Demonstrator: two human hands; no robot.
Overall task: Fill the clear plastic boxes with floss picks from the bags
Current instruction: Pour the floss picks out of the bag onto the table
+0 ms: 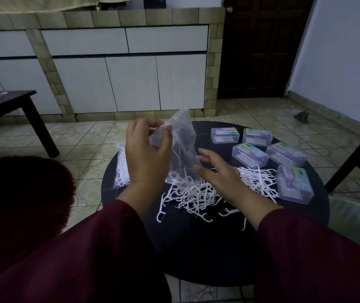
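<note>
My left hand [146, 154] pinches the top of a clear plastic bag [182, 147] and holds it upright over the round black table [196, 248]. A few white floss picks hang in the bag's bottom. Below it a loose pile of floss picks [196, 195] spreads across the table. My right hand [220, 176] hovers over the pile with straight, spread fingers, just right of the bag. Several clear plastic boxes with coloured labels [250, 154] sit shut at the table's right side. A second, full bag of picks [122, 167] lies at the table's left edge.
A dark low table [11, 106] stands at the left and a dark chair leg [353, 158] at the right. White cabinets [131, 82] and a tiled floor lie behind. A dark red fuzzy cushion [21, 204] is at my left.
</note>
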